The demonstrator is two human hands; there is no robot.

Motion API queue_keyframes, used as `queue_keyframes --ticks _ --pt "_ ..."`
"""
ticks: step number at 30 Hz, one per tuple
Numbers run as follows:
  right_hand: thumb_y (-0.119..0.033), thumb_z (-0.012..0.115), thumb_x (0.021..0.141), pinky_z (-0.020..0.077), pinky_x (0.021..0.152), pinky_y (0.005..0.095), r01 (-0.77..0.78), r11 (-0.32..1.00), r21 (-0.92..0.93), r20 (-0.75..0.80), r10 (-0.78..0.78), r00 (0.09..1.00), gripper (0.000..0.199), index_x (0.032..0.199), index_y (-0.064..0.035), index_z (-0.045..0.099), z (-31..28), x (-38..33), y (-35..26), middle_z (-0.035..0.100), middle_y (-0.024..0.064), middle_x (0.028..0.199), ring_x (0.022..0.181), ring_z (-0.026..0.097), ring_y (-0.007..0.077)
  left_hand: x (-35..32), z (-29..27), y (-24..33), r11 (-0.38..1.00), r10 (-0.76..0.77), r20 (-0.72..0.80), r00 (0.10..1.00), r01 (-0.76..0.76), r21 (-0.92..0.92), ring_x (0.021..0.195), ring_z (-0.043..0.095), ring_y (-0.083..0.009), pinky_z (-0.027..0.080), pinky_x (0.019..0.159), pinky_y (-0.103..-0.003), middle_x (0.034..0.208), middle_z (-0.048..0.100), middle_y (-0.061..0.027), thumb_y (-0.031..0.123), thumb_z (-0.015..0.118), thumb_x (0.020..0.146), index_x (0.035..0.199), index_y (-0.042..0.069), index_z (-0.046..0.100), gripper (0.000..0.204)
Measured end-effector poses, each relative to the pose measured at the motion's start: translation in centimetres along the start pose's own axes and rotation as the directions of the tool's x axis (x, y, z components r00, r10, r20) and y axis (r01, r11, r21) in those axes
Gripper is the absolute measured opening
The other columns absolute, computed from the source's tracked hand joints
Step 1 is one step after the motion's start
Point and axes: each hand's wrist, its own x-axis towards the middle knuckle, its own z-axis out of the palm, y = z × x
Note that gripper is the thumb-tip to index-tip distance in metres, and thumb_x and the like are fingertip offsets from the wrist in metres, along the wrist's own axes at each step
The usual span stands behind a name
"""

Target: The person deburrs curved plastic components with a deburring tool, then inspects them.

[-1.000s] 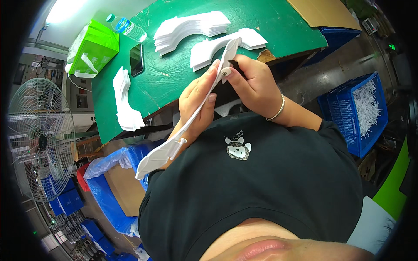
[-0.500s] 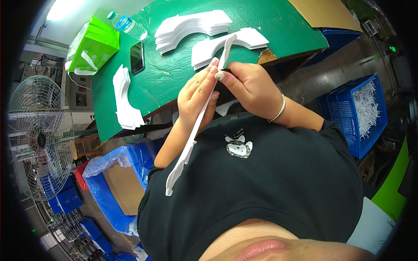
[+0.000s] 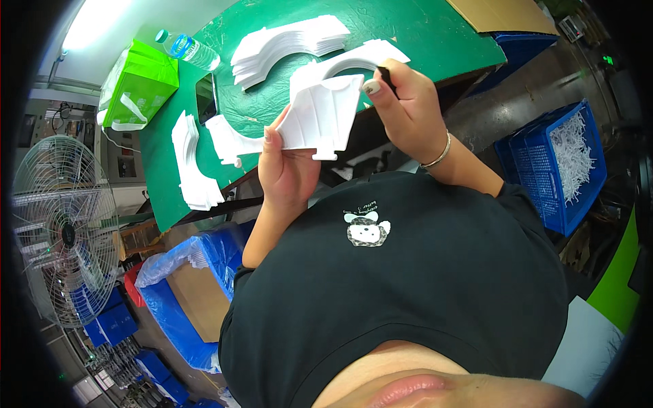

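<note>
A white moulded plastic part (image 3: 318, 114), curved with thin ribs and small tabs, hangs above the near edge of the green table. My left hand (image 3: 289, 173) grips it at its narrow middle, thumb on the ribbed face. To the right of the part, my right hand (image 3: 413, 115) pinches a small flat black tool (image 3: 386, 77), its kind unclear, just off the part's wide end. Behind the held part lies a stack of similar white parts (image 3: 381, 52), partly hidden. Another white stack (image 3: 289, 44) sits farther back, and a smaller one (image 3: 192, 163) at the left.
On the green table (image 3: 408, 27) are a phone (image 3: 206, 98), a water bottle (image 3: 189, 49) and a green bag (image 3: 143, 85). A blue crate of white scraps (image 3: 544, 177) stands at right, a blue-lined box (image 3: 194, 292) and a fan (image 3: 68, 231) at left.
The white part has turned from edge-on to showing its ribbed face and swung up over the table edge. My right hand has moved right, off the part, with the black tool.
</note>
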Motion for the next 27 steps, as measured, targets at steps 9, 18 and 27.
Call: queue_keyframes --ticks 9,18,27 --pt "-0.036 0.061 0.092 0.0361 0.049 0.0342 -0.017 0.999 0.05 0.062 0.014 0.998 0.044 0.07 -0.0014 0.045 0.49 -0.84 0.22 0.044 0.0113 0.057 0.051 0.042 0.0237 -0.08 0.03 -0.58 0.994 -0.066 0.013 0.998 0.067 -0.087 0.127 0.049 -0.0308 0.039 0.106 -0.051 0.139 0.047 -0.0156 0.044 0.042 0.099 0.141 0.003 0.036 0.059" --pt "-0.035 0.06 0.093 0.0353 0.048 0.0348 -0.025 0.997 0.069 0.058 0.021 0.998 0.044 0.069 -0.0012 0.045 0.42 -0.82 0.18 0.043 0.0124 0.057 0.05 0.043 0.025 -0.08 0.62 -0.62 0.988 -0.073 0.047 0.996 0.079 -0.135 0.123 0.052 -0.0304 0.043 0.102 -0.051 0.137 0.05 -0.0151 0.043 0.042 0.099 0.141 0.004 0.036 0.058" --pt "-0.033 0.059 0.093 0.0361 0.049 0.0368 0.005 1.0 0.025 0.106 -0.007 0.994 0.041 0.071 -0.0007 0.047 0.01 -0.52 -0.06 0.046 0.0145 0.058 0.051 0.045 0.0289 -0.23 0.32 -0.56 0.994 -0.065 0.019 0.998 0.067 -0.091 0.112 0.058 -0.0303 0.048 0.094 -0.047 0.132 0.053 -0.0164 0.045 0.042 0.099 0.139 0.001 0.037 0.06"
